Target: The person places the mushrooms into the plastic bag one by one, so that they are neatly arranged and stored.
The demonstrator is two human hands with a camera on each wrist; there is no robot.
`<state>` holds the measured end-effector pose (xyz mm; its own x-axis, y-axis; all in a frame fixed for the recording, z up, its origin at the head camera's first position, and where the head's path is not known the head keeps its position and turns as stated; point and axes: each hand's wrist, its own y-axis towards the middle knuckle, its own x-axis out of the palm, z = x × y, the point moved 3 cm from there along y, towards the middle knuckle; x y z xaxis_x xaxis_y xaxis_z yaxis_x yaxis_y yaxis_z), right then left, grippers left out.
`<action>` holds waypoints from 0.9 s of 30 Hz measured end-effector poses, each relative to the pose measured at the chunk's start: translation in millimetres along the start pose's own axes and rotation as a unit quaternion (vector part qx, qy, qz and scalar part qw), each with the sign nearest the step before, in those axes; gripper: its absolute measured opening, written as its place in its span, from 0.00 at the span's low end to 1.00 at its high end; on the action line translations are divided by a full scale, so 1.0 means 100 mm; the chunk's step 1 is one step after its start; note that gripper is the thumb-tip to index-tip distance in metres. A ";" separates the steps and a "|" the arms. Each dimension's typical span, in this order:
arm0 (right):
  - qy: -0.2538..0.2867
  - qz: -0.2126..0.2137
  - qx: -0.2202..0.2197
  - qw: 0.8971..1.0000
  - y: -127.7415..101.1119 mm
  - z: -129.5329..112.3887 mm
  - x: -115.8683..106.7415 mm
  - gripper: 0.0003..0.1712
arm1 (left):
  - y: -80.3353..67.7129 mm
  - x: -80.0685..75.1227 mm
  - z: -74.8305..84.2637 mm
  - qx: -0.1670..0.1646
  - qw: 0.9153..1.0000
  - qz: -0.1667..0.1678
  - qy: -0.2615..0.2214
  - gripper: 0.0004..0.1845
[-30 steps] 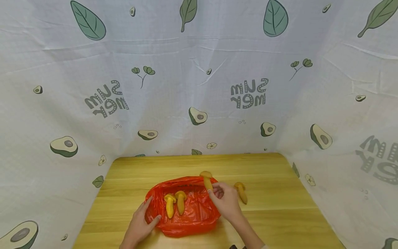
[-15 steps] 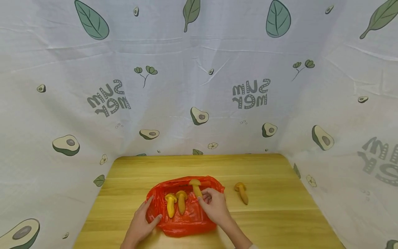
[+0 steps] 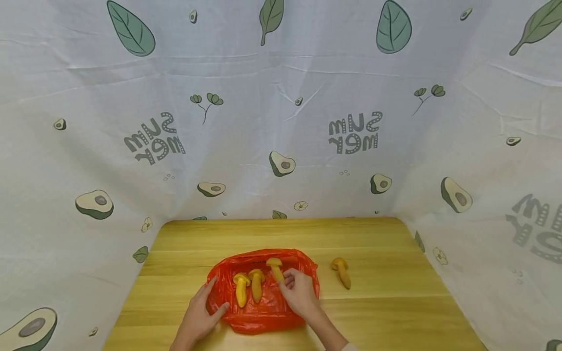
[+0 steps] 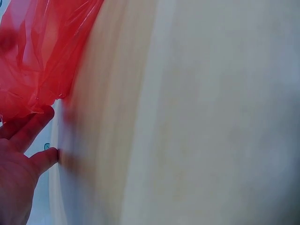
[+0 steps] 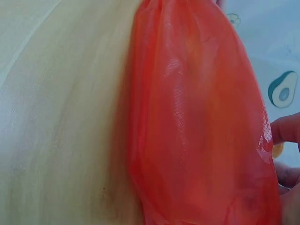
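As we list the items from the right grip point(image 3: 300, 295) outward, its entry reads: thumb and fingertips closed together, pinching one toy-like mushroom.

Item, the pinched mushroom point(image 3: 275, 268): yellow, stem end between thumb and fingers, cap tilted up and away from the right grip; it is within the outline of the bag's mouth, though we cannot tell whether it touches the plastic beneath. In the right wrist view we see only a sliver of yellow between the fingers.

Item, red plastic bag point(image 3: 263, 324): thin, glossy, mouth spread wide, lying beneath the right grip and extending to its left.

Item, the left grip point(image 3: 197, 317): at the bag's left edge, thumb and fingers well parted; in the left wrist view we see its fingertips touching the plastic, the thumb apart from them.

Item, inner pair, side by side in the bag between the two grips: a bright yellow mushroom point(image 3: 241, 291), nearer the left grip, and a tan mushroom point(image 3: 256, 287) just beside it, both caps pointing away from us.

Item, outlying mushroom point(image 3: 341, 273): on the wooden tabletop point(image 3: 395, 263), outside the bag, to the right of the right grip and apart from it.

Item, backdrop cloth point(image 3: 246, 141): pale, avocado- and leaf-printed, beyond both grips.
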<state>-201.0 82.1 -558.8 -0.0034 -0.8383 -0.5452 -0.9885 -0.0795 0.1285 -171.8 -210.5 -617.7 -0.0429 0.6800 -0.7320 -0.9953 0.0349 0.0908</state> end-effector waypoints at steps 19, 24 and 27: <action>-0.009 -0.052 0.041 0.998 -0.04 0.11 0.19 0.06 | -0.01 0.00 0.00 0.003 1.000 0.003 -0.003 0.47; -0.005 -0.056 0.040 0.998 -0.04 0.11 0.23 0.08 | -0.01 0.00 0.01 0.002 1.000 0.000 -0.003 0.47; -0.009 -0.059 0.038 0.998 -0.04 0.12 0.25 0.10 | -0.01 -0.01 0.01 0.002 1.000 -0.002 -0.002 0.47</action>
<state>-199.3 67.3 -582.8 0.1118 -0.8160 -0.5671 -0.9907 -0.1358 0.0002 -170.8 -210.4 -616.9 -0.0393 0.6834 -0.7289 -0.9951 0.0397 0.0909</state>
